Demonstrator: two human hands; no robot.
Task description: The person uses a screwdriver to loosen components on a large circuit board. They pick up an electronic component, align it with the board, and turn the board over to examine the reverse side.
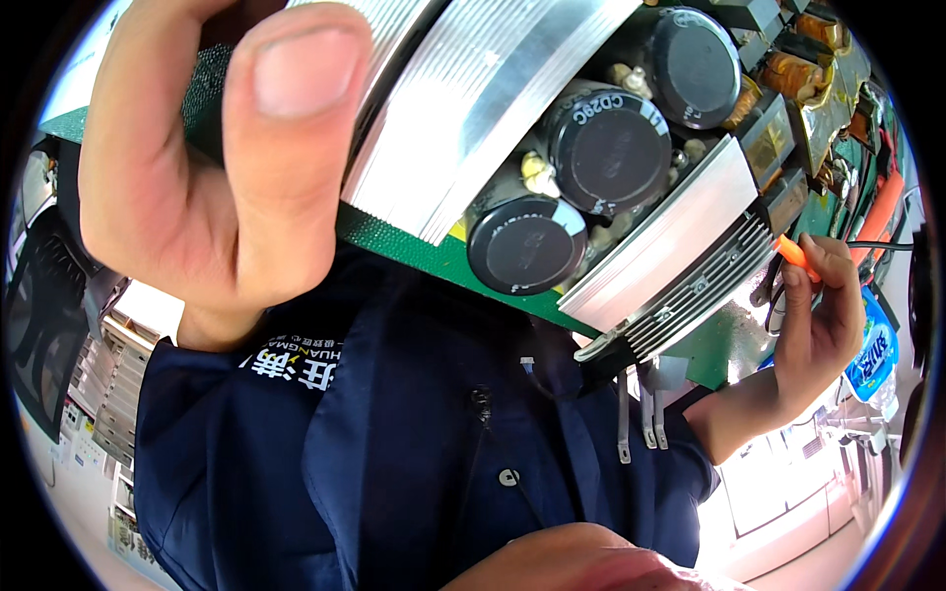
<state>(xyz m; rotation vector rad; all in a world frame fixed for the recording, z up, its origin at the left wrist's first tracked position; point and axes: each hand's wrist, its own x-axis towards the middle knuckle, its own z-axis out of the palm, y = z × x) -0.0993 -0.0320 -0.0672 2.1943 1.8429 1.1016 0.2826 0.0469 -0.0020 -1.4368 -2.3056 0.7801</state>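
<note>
Two hands: from my seat I see the left hand (207, 236) large at the upper left, its thumb in front of the ribbed heat sink (483, 108) and its fingers curled; I cannot tell whether it grips. The right hand (823, 305), right of centre, pinches an orange piece (791, 254) between thumb and fingers.
Circuit board: green (399, 242), loaded with parts, slanting across the upper middle and upper right of the frame.
Weight and stiffness: I would expect it heavy and rigid, given all that metal; the bare aluminium may be slick.
Fragile parts: three can capacitors (611, 153) and the copper coils (793, 74) at the upper right look like poor handles to me.
Best hold: the board's bare rim or the solid heat sink, I judge.
Orange piece: light, probably, and easily held in a pinch; its far end meets the finned heat sink (695, 286) in my view, contact unclear.
Edges: bent metal tabs (623, 424) hang below the fins and could snag the navy jacket (434, 424).
Open room: tight at right, where a black cable (882, 245) and blue bottle (872, 345) appear beside the right hand; depth unclear.
</note>
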